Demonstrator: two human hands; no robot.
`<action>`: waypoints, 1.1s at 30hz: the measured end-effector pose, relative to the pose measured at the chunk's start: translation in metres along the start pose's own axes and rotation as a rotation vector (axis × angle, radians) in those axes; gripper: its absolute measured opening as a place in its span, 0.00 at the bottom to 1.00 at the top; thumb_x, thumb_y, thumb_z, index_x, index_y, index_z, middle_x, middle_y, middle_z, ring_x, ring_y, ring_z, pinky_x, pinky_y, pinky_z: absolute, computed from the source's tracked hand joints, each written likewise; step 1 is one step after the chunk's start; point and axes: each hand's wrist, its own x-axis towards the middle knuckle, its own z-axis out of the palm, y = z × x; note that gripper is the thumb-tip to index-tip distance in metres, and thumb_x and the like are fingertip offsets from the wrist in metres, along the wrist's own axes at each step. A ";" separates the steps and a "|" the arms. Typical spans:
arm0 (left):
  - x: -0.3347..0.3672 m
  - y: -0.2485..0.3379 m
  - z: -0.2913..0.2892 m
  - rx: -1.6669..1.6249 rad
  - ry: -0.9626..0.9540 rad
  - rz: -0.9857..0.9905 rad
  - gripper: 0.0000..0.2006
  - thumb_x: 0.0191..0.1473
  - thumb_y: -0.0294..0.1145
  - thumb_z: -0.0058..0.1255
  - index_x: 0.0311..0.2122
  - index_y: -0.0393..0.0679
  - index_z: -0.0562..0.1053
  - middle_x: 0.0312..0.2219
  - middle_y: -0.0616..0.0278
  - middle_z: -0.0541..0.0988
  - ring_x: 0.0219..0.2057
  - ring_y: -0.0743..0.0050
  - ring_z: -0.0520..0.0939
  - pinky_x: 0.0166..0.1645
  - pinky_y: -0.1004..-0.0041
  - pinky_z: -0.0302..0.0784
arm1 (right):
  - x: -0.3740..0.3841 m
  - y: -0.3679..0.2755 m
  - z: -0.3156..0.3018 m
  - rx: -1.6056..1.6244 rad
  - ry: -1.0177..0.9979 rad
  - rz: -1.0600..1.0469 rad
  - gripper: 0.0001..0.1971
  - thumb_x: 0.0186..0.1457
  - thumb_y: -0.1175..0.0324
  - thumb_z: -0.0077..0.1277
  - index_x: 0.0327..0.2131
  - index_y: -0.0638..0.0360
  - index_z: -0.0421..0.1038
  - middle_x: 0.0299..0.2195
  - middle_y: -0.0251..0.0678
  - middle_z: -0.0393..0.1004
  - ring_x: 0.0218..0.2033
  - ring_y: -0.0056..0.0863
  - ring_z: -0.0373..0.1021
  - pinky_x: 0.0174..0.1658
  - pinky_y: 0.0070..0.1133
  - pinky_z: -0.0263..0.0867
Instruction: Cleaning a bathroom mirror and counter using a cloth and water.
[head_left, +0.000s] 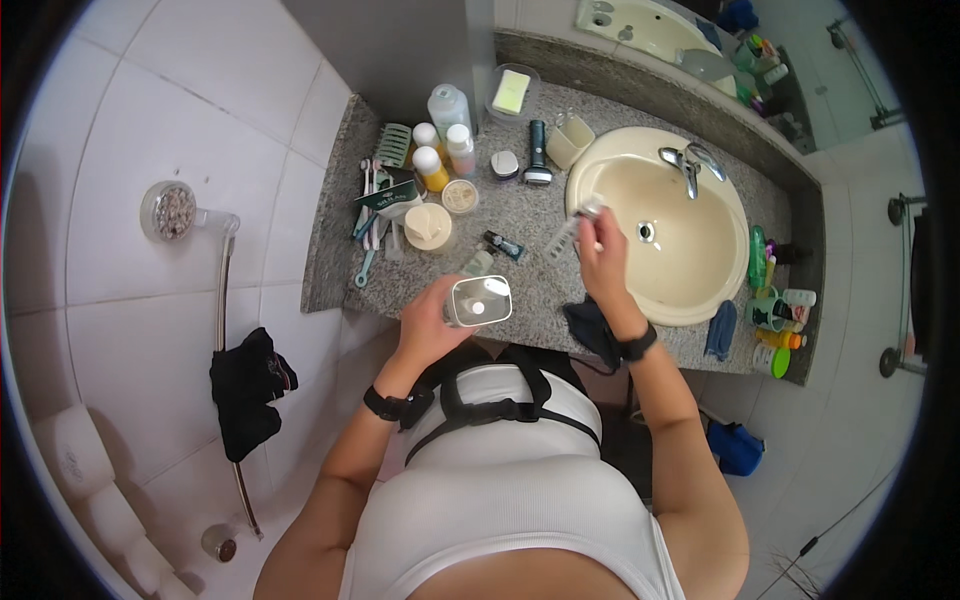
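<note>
Clear squarish container with pale rim (486, 298): in left hand (427, 322), gripped by one side wall, fingers curled round it. Probably light and rigid; plastic or glass uncertain, so best treated as fragile. Smooth faces, likely slippery if wet. Best taken low on opposite walls, clear of the rim.

Small clear piece (591, 208), shiny: in right hand (605, 262), pinched between thumb and fingertips. Presumably light, stiff, easily dropped; best held at mid-length. Blurred clear strip (562, 240): just left of right fingertips, perhaps part of the same piece.

Around the hands: just beyond left hand, small clear bottle (478, 263) and dark tube (503, 245), on granite counter (540, 288); farther beyond, round cream jar (428, 226). Beneath and right of right hand, sink (690, 262). Just left of right wrist, dark cloth (592, 332), apparently soft.

Obscured: container base, foreshortened from above; left fingertips, behind the wall. Glare across container top; lidded or open, impossible to tell. Right-hand piece partly covered by fingers; exact kind unclear.
</note>
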 end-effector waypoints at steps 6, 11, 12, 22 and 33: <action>0.019 0.000 0.024 -0.019 -0.148 0.095 0.31 0.36 0.35 0.74 0.49 0.46 0.73 0.42 0.51 0.82 0.44 0.48 0.83 0.45 0.60 0.80 | -0.060 -0.061 -0.029 -0.004 -0.187 -0.312 0.06 0.56 0.73 0.57 0.37 0.60 0.74 0.28 0.37 0.75 0.22 0.27 0.70 0.28 0.21 0.66; 0.029 0.020 0.034 -0.044 -0.231 0.134 0.31 0.36 0.35 0.73 0.49 0.46 0.73 0.41 0.52 0.82 0.44 0.47 0.83 0.45 0.59 0.80 | -0.076 -0.074 -0.036 -0.298 -0.220 -0.327 0.27 0.44 0.64 0.69 0.48 0.57 0.71 0.31 0.33 0.72 0.22 0.25 0.68 0.26 0.22 0.64; 0.031 0.019 0.038 -0.052 -0.254 0.150 0.31 0.36 0.35 0.73 0.49 0.46 0.73 0.41 0.52 0.82 0.44 0.47 0.83 0.45 0.59 0.80 | -0.079 -0.082 -0.042 -0.272 -0.178 -0.180 0.33 0.40 0.60 0.72 0.51 0.56 0.70 0.34 0.33 0.74 0.24 0.24 0.70 0.26 0.23 0.64; 0.031 0.043 0.067 -0.092 -0.526 0.328 0.32 0.37 0.32 0.72 0.51 0.43 0.72 0.43 0.51 0.81 0.46 0.47 0.82 0.48 0.60 0.78 | -0.108 -0.064 -0.061 -0.219 -0.309 -0.046 0.35 0.39 0.64 0.71 0.55 0.52 0.69 0.46 0.40 0.75 0.47 0.43 0.73 0.49 0.33 0.71; 0.051 0.027 0.069 -0.055 -0.442 0.288 0.35 0.46 0.23 0.66 0.60 0.40 0.65 0.49 0.50 0.79 0.51 0.53 0.79 0.55 0.62 0.74 | -0.142 -0.042 -0.184 -0.424 0.179 0.133 0.34 0.36 0.68 0.72 0.51 0.54 0.71 0.44 0.41 0.75 0.46 0.44 0.73 0.48 0.31 0.71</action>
